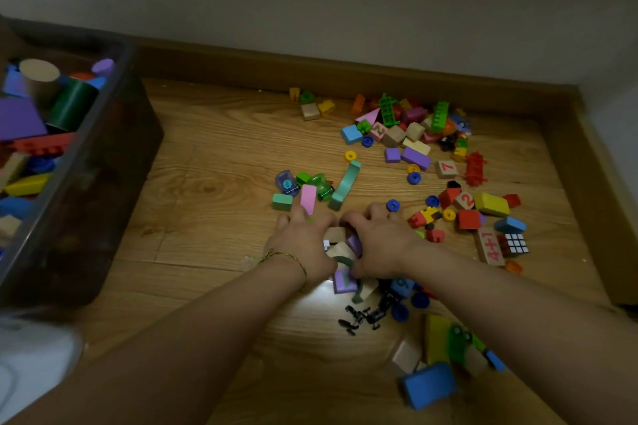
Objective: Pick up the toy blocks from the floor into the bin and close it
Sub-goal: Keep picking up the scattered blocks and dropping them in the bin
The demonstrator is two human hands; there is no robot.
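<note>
Hiding blocks (340,249): left hand (303,245), right hand (383,245)

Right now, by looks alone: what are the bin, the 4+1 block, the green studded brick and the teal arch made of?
Bin: dark tinted plastic, seemingly translucent, with a faint sheen on the wall.
4+1 block: likely bare wood; pale, matte, red print.
Green studded brick: moulded plastic; saturated colour, studs on top.
Teal arch: matte, probably painted wood, though foam can't be ruled out.
</note>
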